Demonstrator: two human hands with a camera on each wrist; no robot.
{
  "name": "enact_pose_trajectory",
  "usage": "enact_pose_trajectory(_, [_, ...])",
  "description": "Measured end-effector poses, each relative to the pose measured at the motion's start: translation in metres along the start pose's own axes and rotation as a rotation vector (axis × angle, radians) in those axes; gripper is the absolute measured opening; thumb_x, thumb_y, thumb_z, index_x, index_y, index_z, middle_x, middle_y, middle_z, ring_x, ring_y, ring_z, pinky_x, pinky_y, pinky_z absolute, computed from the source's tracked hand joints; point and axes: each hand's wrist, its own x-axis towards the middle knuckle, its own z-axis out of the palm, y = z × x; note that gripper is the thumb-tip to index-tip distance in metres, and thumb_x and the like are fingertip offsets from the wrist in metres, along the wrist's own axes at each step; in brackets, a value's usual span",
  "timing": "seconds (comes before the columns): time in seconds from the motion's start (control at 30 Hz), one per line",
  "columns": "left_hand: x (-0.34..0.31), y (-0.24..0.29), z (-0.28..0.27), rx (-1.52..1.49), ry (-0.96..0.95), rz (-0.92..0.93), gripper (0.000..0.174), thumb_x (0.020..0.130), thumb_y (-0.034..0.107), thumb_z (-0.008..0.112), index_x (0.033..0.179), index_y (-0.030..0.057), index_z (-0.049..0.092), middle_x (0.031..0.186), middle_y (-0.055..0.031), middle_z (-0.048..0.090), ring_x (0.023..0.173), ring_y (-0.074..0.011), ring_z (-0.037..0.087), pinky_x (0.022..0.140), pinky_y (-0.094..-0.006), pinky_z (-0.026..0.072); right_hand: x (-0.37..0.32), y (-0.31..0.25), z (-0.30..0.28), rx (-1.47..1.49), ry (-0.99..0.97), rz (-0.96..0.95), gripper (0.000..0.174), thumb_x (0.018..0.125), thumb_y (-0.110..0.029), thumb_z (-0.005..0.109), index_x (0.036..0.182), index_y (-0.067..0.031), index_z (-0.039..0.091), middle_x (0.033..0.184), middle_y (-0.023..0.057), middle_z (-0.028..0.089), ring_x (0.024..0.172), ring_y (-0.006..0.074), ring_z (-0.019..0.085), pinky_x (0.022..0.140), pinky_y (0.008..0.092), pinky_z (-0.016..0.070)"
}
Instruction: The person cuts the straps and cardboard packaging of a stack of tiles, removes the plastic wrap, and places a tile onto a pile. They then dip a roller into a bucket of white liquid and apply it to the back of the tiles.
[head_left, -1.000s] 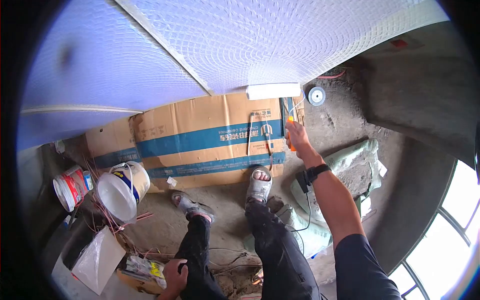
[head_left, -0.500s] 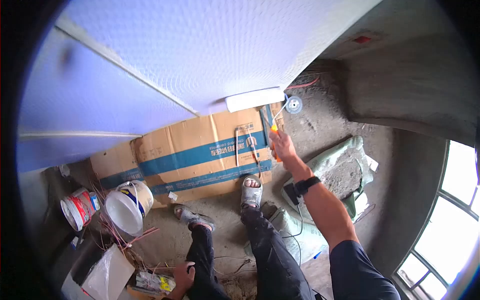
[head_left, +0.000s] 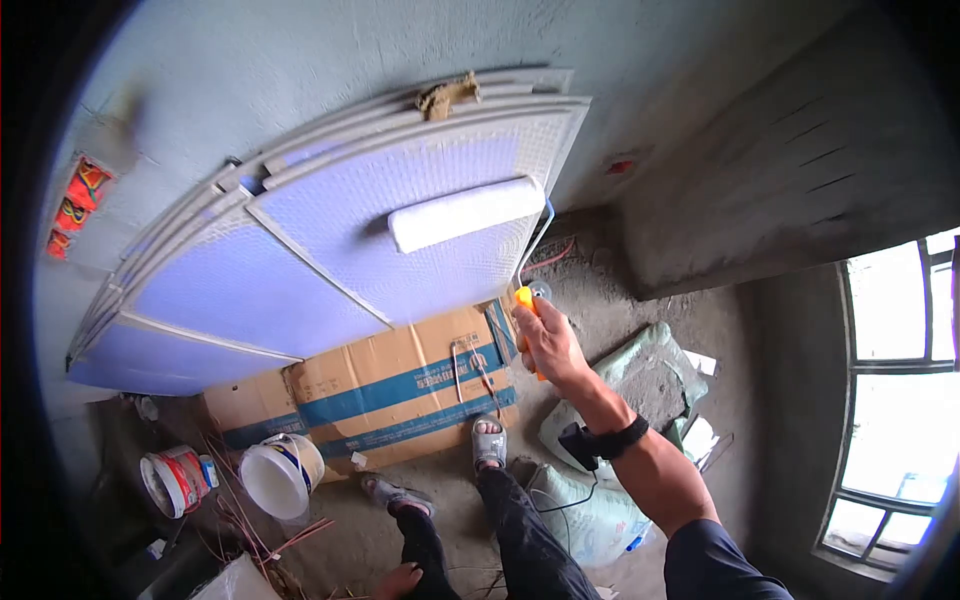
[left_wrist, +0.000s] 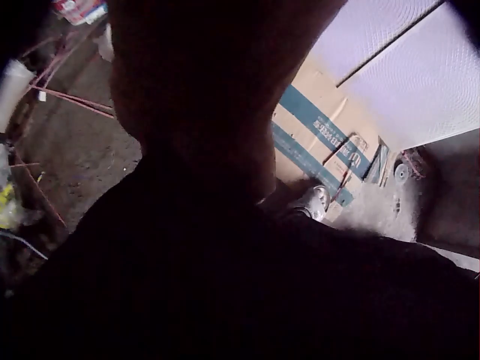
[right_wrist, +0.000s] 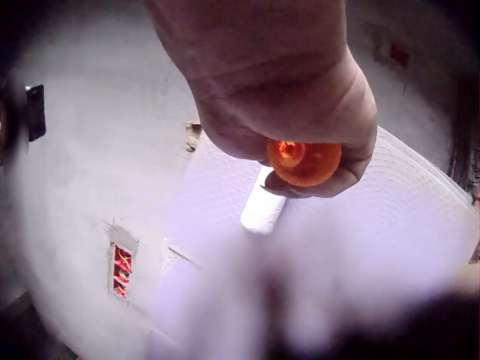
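Observation:
In the head view my right hand (head_left: 550, 345) grips the orange handle (head_left: 526, 298) of a paint roller. Its white sleeve (head_left: 466, 213) lies over the upper part of a pale, textured panel (head_left: 400, 260); whether it touches the surface cannot be told. The right wrist view shows the fingers (right_wrist: 330, 184) curled round the orange handle end (right_wrist: 307, 163), with the white sleeve (right_wrist: 262, 208) beyond. My left hand (head_left: 400, 580) rests by the left thigh near the bottom edge, partly cut off, holding nothing visible. A dark, close shape of the left hand (left_wrist: 195, 97) fills much of the left wrist view.
Flattened cardboard (head_left: 360, 375) covers floor below the panels, with thin sticks on it. A white bucket (head_left: 275, 480) and a red-labelled bucket (head_left: 178, 480) stand left. Green-white sacks (head_left: 585, 520) lie right of the feet. Wires show in red wall boxes (head_left: 75, 212); a window (head_left: 900, 400) is at right.
The roller and my right hand have moved from the panel's lower edge up its face. The head view has shifted upward, bringing the panel tops and wall into sight. My left hand stays by the leg.

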Motion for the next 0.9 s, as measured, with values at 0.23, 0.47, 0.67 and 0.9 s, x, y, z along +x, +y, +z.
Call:
enact_pose_trajectory(0.23, [-0.032, 0.041, -0.018, -0.047, -0.126, -0.036, 0.058, 0.097, 0.042, 0.043, 0.143, 0.0064, 0.04, 0.152, -0.0174, 0.033, 0.141, -0.0328, 0.028, 0.116, -0.0402, 0.0244, -0.026, -0.067, -0.001, -0.064, 0.013, -0.128, 0.03, 0.101, -0.034, 0.049, 0.096, -0.0042, 0.051, 0.065, -0.0002, 0.049, 0.047, 0.0053, 0.043, 0.042, 0.0226, 0.0366])
enact_pose_trajectory(0.47, [-0.006, 0.021, 0.007, 0.0, -0.126, -0.011, 0.063, 0.098, 0.043, 0.045, 0.148, 0.0085, 0.031, 0.155, -0.0159, 0.026, 0.143, -0.0322, 0.023, 0.116, -0.0416, 0.0225, -0.021, -0.065, -0.009, -0.106, -0.017, -0.129, 0.03, 0.101, -0.034, 0.047, 0.097, -0.0044, 0.05, 0.065, -0.0003, 0.048, 0.046, 0.0053, 0.042, 0.041, 0.0228, 0.0359])
enact_pose_trajectory(0.67, [-0.021, 0.061, -0.008, 0.009, 0.047, 0.012, 0.064, 0.093, 0.045, 0.051, 0.134, -0.0026, 0.046, 0.135, -0.0257, 0.05, 0.126, -0.0372, 0.048, 0.107, -0.0428, 0.0368, 0.009, 0.007, -0.017, -0.052, -0.021, 0.032, 0.029, 0.101, -0.034, 0.047, 0.1, -0.0045, 0.049, 0.067, 0.0002, 0.048, 0.047, 0.0056, 0.041, 0.041, 0.0227, 0.0355])
enact_pose_trajectory(0.9, [-0.002, 0.078, 0.001, -0.101, 0.149, 0.019, 0.057, 0.094, 0.042, 0.053, 0.134, 0.0012, 0.048, 0.132, -0.0238, 0.053, 0.125, -0.0362, 0.05, 0.105, -0.0418, 0.0383, 0.071, 0.14, -0.033, -0.067, -0.027, 0.202, 0.029, 0.099, -0.033, 0.048, 0.098, -0.0044, 0.048, 0.068, 0.0008, 0.047, 0.046, 0.0073, 0.041, 0.041, 0.0248, 0.035])
